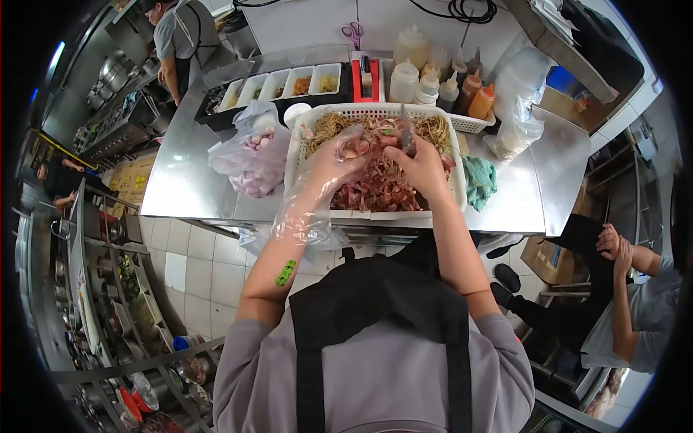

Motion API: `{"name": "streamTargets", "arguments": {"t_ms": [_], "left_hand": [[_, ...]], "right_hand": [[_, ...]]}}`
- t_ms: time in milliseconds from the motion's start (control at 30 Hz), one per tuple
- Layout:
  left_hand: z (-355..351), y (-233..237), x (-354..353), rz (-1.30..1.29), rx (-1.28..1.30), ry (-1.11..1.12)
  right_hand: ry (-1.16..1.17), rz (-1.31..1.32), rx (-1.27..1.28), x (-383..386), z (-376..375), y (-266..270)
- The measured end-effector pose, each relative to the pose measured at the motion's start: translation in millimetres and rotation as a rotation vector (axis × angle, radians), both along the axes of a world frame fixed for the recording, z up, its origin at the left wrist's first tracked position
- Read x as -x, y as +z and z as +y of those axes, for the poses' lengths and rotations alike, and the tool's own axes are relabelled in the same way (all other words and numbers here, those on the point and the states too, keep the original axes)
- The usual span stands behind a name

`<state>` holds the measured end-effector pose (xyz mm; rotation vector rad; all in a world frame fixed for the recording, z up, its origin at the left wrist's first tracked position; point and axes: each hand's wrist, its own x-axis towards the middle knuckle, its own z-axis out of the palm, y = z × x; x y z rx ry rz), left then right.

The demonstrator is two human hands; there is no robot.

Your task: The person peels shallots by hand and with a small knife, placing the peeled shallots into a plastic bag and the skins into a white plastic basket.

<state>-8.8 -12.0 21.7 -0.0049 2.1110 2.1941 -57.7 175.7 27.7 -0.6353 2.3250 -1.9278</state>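
A white plastic basket (294, 155) stands in front of me, full of reddish-purple bulbs and peelings (364, 193) that look like shallots, with dry straw-coloured stalks (333, 125) along its far side. My left hand (345, 160), in a loose clear plastic glove, is over the basket, its fingers curled around a reddish piece that looks like a shallot. Bare, my right hand (424, 164) grips a small knife (404, 115) whose blade points away from me. Both hands are close together, and the fingers partly hide what lies between them.
Left of the basket sits a plastic bag (249, 155) of pale bulbs. White containers (296, 83) of chopped ingredients, a red-and-white holder (366, 81) and several squeeze bottles (404, 81) line the back. A green cloth (479, 182) lies right. One person (180, 43) stands far left; another (628, 303) sits right.
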Motion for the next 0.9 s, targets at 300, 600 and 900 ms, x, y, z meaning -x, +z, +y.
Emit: {"name": "streamTargets", "arguments": {"t_ms": [300, 600, 900], "left_hand": [[34, 22, -10, 0.132, -0.211, 0.039], [28, -4, -5, 0.096, -0.358, 0.117], [24, -5, -7, 0.137, -0.231, 0.130]], "right_hand": [[-0.171, 0.060, -0.046, -17, -11, 13], [-0.051, 0.107, -0.188, -16, 4, 11], [0.159, 0.062, -0.169, -23, 13, 22]]}}
